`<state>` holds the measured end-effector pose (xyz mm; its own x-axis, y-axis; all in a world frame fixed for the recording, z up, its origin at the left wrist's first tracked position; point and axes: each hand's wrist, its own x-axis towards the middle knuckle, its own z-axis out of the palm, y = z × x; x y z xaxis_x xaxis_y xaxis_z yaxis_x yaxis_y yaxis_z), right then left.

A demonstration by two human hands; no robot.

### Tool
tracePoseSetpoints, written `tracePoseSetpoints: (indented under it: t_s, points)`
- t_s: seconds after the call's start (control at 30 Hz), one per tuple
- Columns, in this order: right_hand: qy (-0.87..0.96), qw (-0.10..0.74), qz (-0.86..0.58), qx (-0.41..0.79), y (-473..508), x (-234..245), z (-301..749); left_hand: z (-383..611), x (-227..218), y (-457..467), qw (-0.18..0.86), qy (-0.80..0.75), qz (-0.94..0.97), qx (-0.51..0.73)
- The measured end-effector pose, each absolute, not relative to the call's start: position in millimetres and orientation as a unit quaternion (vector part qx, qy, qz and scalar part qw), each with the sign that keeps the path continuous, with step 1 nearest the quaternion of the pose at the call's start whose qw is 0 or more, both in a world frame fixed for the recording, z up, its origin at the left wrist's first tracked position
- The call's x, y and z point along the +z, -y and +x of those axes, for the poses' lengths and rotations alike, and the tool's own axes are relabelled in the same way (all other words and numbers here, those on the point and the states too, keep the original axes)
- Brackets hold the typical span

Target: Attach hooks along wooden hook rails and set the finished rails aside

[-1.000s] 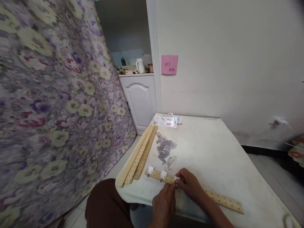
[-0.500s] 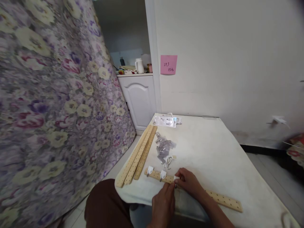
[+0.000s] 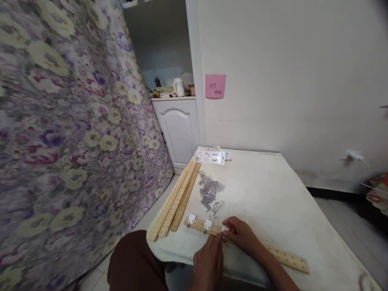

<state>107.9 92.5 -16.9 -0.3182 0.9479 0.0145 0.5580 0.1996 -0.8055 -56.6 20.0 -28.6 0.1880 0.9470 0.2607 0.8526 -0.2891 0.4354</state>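
Observation:
A perforated wooden strip (image 3: pixel 286 257) lies slantwise along the table's near side, its middle behind my hands. Two white hooks with metal prongs sit on its left part: one hook (image 3: pixel 191 219) by the end, another hook (image 3: pixel 207 225) further in. At a third white hook (image 3: pixel 225 228) my hands meet. My right hand (image 3: pixel 244 235) pinches its white plate from the right. From below, my left hand (image 3: pixel 208 258) has its fingers closed at the hook's metal part and the strip's edge; the exact contact is hidden.
Beyond the strip lie loose hooks (image 3: pixel 215 208) and a pile of small clear wrappers (image 3: pixel 209 190). Several drilled wooden strips (image 3: pixel 179 196) rest along the table's left edge. Clear blister packaging (image 3: pixel 210 157) lies at the far edge. My knee (image 3: pixel 136 258) is beside the table's near left corner.
The camera view has tilted up slightly, so everything sits a little lower. Both hands stay at the third hook, with only slight finger movement.

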Motion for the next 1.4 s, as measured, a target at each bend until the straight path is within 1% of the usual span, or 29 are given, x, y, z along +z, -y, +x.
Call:
tracePoseSetpoints:
  t_s: [0.4,0.57,0.77,0.93,1.2,1.4]
  points:
    - [0.72,0.293,-0.514,0.362,-95.1,-17.7,113.8,-57.5,-33.1,-20.1,0.097,-0.592,0.762,0.246]
    - [0.714,0.301,-0.516,0.366,-93.7,-15.4,113.5,-56.2,-27.2,-19.2,0.135,-0.614,0.741,0.238]
    - [0.71,0.303,-0.523,0.36,-93.1,-12.0,109.4,-51.5,-16.6,-24.7,0.172,-0.642,0.72,0.199]
    - [0.711,0.301,-0.524,0.36,-94.2,-13.5,108.5,-50.0,-15.5,-27.1,0.164,-0.65,0.719,0.183]
    - [0.709,0.29,-0.535,0.357,-94.8,-13.9,107.5,-49.2,-20.4,-27.7,0.127,-0.625,0.745,0.195]
    - [0.709,0.285,-0.537,0.356,-95.2,-13.7,107.1,-49.4,-19.1,-28.3,0.122,-0.612,0.755,0.202]
